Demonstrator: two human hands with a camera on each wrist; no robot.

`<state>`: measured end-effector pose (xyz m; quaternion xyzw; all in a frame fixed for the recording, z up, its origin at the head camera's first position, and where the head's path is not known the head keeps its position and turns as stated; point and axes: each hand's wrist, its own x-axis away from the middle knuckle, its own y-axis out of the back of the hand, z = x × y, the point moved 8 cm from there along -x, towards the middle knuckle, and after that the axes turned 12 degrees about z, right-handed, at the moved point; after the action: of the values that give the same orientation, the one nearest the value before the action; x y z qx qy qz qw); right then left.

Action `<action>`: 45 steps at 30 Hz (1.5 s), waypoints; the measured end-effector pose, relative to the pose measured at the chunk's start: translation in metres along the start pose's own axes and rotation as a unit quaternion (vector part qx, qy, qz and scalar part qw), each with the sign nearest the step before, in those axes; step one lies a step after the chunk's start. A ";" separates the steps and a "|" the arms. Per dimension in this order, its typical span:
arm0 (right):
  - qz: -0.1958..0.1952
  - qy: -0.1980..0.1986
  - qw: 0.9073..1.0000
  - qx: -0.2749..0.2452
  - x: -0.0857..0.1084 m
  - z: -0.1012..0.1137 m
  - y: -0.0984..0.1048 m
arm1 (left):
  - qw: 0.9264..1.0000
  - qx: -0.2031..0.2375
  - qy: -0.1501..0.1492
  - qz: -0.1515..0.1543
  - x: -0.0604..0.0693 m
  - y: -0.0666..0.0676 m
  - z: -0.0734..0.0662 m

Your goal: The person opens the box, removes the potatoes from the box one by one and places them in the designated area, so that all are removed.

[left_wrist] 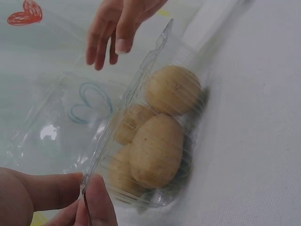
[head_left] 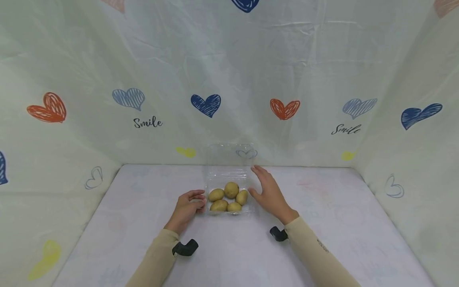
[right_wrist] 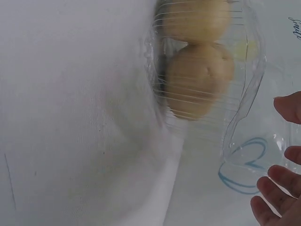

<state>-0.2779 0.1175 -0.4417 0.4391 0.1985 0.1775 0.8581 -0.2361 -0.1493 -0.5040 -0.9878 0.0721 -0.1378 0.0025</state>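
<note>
A clear plastic clamshell container (head_left: pixel 229 174) stands on the table with its lid raised at the back. Several potatoes (head_left: pixel 231 190) lie in its base; through the ribbed wall they also show in the left wrist view (left_wrist: pixel 156 150). My left hand (head_left: pixel 187 209) pinches the container's rim at the left side between thumb and finger, plain in the left wrist view (left_wrist: pixel 56 197). My right hand (head_left: pixel 269 193) is at the container's right side, its fingers spread and holding nothing. In the right wrist view its fingertips (right_wrist: pixel 275 190) are apart from the plastic lid.
The white-covered table (head_left: pixel 143 207) reaches back to a hanging sheet (head_left: pixel 247 63) printed with hearts and "Smile". Side sheets enclose the table left and right. A black wrist mount (head_left: pixel 185 248) sits on the left forearm, another (head_left: pixel 278 234) on the right.
</note>
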 end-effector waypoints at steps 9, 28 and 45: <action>-0.011 0.051 0.993 0.106 0.005 0.018 -0.003 | 1.000 0.000 0.002 0.001 -0.001 0.001 -0.001; 0.031 0.068 0.976 0.206 0.001 0.029 -0.020 | 1.000 -0.005 0.008 -0.004 -0.002 0.002 0.003; 0.071 0.067 0.967 0.234 -0.004 0.033 -0.028 | 1.000 -0.007 0.011 0.000 0.000 0.001 0.001</action>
<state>-0.2610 0.0780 -0.4466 0.6275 0.2600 0.2157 0.7015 -0.2360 -0.1499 -0.5054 -0.9862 0.0728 -0.1486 -0.0051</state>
